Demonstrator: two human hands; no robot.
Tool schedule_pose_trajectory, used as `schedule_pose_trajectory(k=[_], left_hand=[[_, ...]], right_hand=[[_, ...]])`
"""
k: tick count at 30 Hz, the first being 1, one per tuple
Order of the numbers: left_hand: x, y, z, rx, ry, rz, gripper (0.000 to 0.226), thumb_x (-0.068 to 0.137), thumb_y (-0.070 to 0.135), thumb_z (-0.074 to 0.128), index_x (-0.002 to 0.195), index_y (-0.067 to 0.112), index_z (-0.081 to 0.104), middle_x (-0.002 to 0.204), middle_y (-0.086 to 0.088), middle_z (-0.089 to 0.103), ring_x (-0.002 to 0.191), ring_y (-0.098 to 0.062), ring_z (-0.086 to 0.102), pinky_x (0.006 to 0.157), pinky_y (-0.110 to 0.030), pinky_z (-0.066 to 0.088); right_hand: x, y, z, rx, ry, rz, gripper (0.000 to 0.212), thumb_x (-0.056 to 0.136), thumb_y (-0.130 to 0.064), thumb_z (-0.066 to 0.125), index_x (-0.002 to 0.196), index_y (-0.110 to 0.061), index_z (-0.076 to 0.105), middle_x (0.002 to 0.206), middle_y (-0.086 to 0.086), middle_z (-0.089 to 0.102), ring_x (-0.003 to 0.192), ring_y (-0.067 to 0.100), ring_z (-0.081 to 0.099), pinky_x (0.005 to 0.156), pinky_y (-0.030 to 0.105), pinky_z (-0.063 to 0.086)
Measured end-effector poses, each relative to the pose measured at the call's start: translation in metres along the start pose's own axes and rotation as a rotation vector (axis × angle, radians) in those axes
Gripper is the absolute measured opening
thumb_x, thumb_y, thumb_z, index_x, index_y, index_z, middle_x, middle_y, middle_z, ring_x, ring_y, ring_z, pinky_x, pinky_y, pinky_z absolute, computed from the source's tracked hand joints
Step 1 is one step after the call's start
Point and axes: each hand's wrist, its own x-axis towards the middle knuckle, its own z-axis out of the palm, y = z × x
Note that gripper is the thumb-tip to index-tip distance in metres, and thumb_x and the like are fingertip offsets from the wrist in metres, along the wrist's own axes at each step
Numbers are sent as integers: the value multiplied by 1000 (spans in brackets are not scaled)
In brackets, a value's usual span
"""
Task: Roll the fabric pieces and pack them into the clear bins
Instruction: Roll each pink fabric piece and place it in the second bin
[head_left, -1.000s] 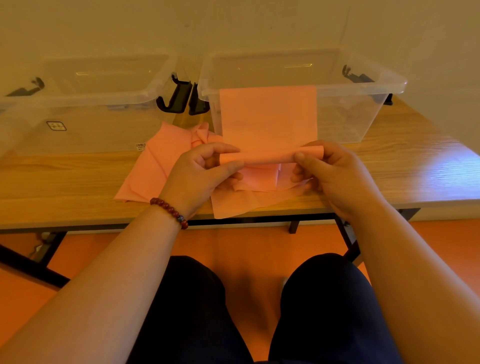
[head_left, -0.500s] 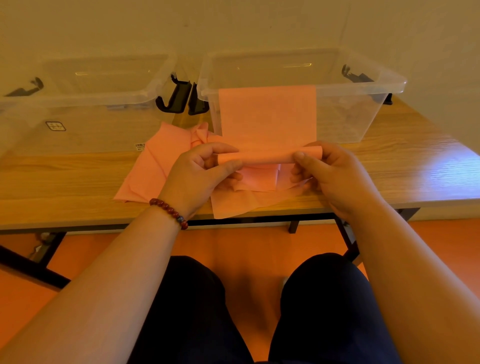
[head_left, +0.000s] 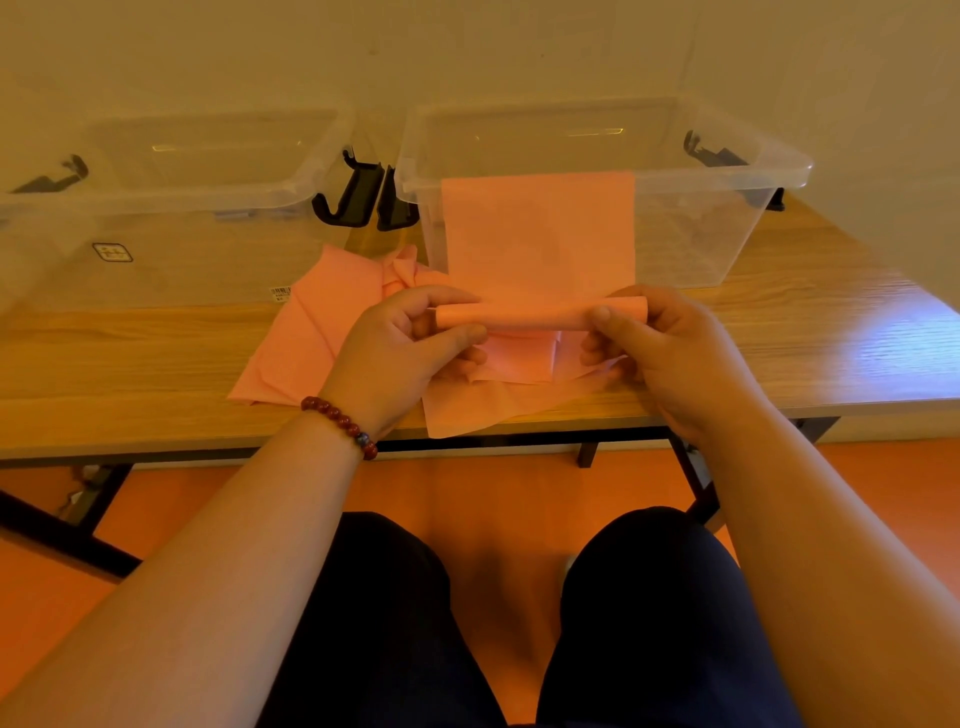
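Observation:
A pink fabric piece hangs flat from the near rim of the right clear bin, and its lower end is wound into a thin roll. My left hand pinches the roll's left end between thumb and fingers. My right hand pinches its right end the same way. Under both hands lies a loose pile of more pink fabric pieces on the wooden table. The left clear bin stands beside the right one.
Both bins have black latch handles, two of them meeting between the bins. A wall rises right behind the bins. One fabric corner hangs over the table's front edge. My knees and an orange floor are below.
The roll has crept slightly upward along the hanging sheet as my fingers turn it. Both hands stay at the ends of the roll.

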Motion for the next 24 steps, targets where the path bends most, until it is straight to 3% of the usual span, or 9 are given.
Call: schedule_pose_trajectory(k=[6, 10, 17, 24], left_hand=[[0, 1, 1, 11, -10, -4, 15, 90, 6, 60, 95, 20, 64, 67, 6, 71, 60, -7, 67, 55, -18, 55], [-1, 1, 2, 56, -39, 7, 24, 86, 7, 64, 102, 25, 63, 71, 7, 72, 64, -8, 69, 59, -16, 54], [-2, 0, 4, 132, -20, 30, 14, 92, 12, 59, 89, 25, 65, 64, 8, 69, 58, -7, 66, 54, -16, 52], [-1, 0, 2, 123, -43, 47, 16, 92, 14, 59, 102, 26, 63, 67, 8, 69, 61, -8, 67, 56, -16, 52]], right_hand=[[2, 1, -2, 16, -65, 31, 32, 84, -8, 71, 104, -31, 63, 70, -6, 68, 66, 12, 65, 60, 26, 50], [1, 1, -1, -43, -73, 20, 25, 84, -12, 72, 101, -29, 65, 68, -4, 68, 65, 12, 64, 61, 27, 52], [1, -2, 0, 121, -41, 62, 17, 90, -10, 64, 102, -22, 61, 74, 1, 71, 68, 15, 67, 55, 25, 49], [-1, -4, -1, 90, -43, 35, 7, 91, -10, 62, 96, -15, 60, 78, 1, 73, 69, 12, 68, 53, 22, 49]])
